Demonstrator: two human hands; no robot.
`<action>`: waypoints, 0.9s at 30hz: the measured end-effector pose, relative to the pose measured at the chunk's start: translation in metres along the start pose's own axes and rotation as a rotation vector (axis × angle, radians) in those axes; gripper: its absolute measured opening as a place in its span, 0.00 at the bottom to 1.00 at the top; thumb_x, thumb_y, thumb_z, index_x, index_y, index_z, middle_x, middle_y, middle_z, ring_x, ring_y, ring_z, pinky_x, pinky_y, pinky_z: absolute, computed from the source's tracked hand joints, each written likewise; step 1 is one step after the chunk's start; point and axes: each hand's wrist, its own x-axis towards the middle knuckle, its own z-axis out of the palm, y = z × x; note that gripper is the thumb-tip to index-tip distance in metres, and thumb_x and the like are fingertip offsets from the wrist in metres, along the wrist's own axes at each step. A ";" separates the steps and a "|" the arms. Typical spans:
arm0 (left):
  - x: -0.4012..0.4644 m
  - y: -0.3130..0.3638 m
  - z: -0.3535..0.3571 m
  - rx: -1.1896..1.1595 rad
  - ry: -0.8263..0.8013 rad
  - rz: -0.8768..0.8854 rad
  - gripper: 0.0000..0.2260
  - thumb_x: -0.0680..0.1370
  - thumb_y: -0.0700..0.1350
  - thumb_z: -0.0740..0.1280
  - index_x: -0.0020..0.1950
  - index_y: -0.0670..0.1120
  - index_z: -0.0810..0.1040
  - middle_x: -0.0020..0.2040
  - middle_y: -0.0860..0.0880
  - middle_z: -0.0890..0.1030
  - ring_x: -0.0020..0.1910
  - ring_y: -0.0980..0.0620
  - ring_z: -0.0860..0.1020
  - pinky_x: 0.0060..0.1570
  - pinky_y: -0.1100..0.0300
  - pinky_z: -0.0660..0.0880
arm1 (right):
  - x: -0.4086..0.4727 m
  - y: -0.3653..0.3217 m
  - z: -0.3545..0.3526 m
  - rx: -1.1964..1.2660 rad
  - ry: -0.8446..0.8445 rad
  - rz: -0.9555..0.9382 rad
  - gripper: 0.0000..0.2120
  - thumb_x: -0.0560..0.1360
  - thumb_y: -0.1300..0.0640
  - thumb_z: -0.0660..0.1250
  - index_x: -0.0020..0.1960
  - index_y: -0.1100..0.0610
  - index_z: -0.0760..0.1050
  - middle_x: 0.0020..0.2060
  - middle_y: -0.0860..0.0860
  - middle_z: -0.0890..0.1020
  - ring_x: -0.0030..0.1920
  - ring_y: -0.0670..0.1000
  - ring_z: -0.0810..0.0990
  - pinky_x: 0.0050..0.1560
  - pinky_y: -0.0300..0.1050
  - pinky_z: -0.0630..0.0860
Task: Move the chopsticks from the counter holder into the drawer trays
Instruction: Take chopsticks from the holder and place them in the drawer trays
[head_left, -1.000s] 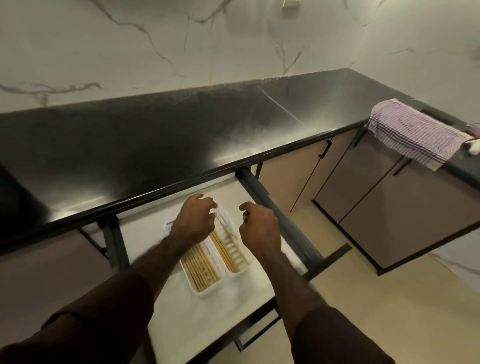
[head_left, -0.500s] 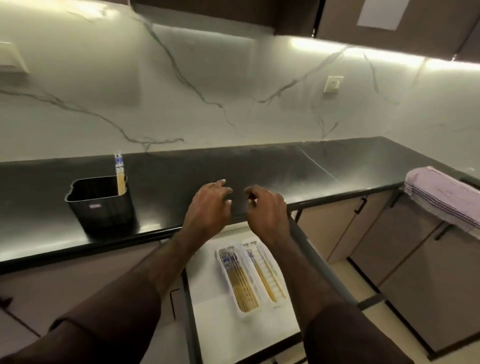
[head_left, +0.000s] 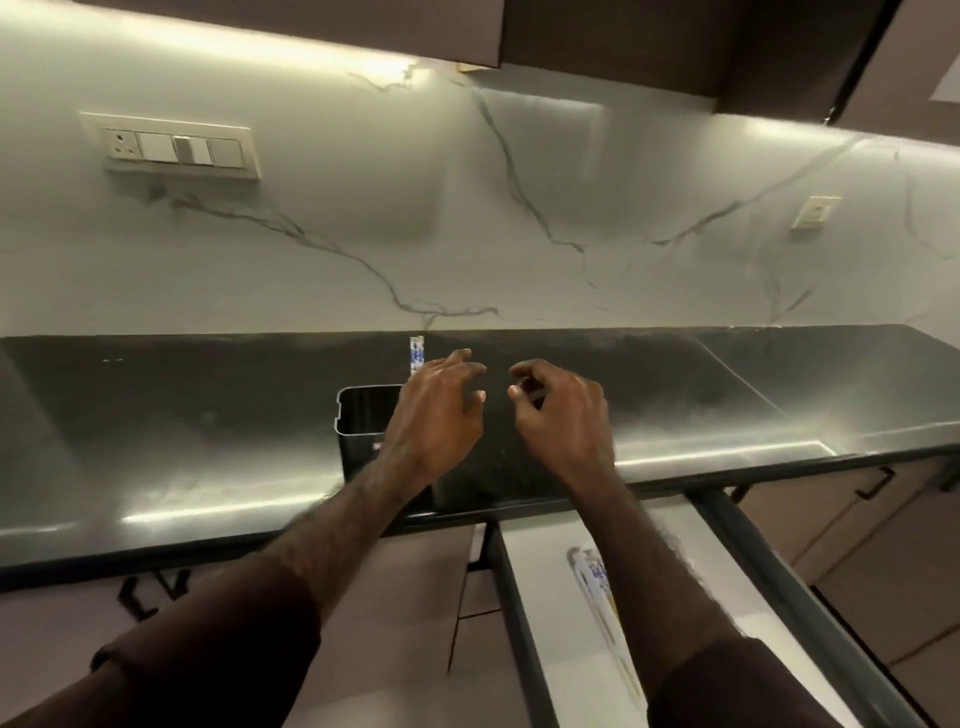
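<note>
We saw tray (head_left: 605, 597) lower right mostly loaded, one chopstick (head_left: 416, 353) left in holder (head_left: 363, 410); left hand (head_left: 436, 415), right hand (head_left: 563, 415) both empty, fingers loose, mid frame.

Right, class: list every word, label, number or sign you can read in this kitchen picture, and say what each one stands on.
No text can be read.
Black holder: a small pale and pink sticker on its front, too blurred to read.
Chopsticks in the holder: blue and white pattern, no legible characters.
Tray in the drawer: blue marks, blurred.
Switch plate: no lettering visible.
</note>
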 end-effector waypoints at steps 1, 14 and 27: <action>0.003 -0.010 -0.006 -0.006 0.002 -0.004 0.15 0.75 0.39 0.70 0.62 0.43 0.79 0.67 0.41 0.76 0.67 0.45 0.74 0.65 0.54 0.68 | 0.005 -0.008 0.009 0.001 -0.001 0.004 0.11 0.77 0.55 0.68 0.59 0.54 0.79 0.49 0.48 0.85 0.47 0.44 0.82 0.51 0.36 0.75; 0.024 -0.101 -0.018 0.006 -0.016 -0.094 0.10 0.73 0.35 0.70 0.54 0.42 0.82 0.54 0.43 0.83 0.51 0.44 0.82 0.50 0.61 0.70 | 0.048 -0.033 0.103 0.036 -0.117 0.020 0.10 0.76 0.57 0.69 0.58 0.54 0.80 0.48 0.48 0.85 0.41 0.39 0.76 0.41 0.21 0.64; 0.072 -0.178 0.045 0.018 -0.117 -0.293 0.17 0.76 0.39 0.68 0.65 0.46 0.76 0.67 0.46 0.76 0.67 0.48 0.74 0.64 0.54 0.69 | 0.107 0.017 0.185 0.071 -0.374 0.121 0.09 0.77 0.56 0.68 0.56 0.53 0.80 0.47 0.47 0.84 0.43 0.41 0.81 0.45 0.34 0.78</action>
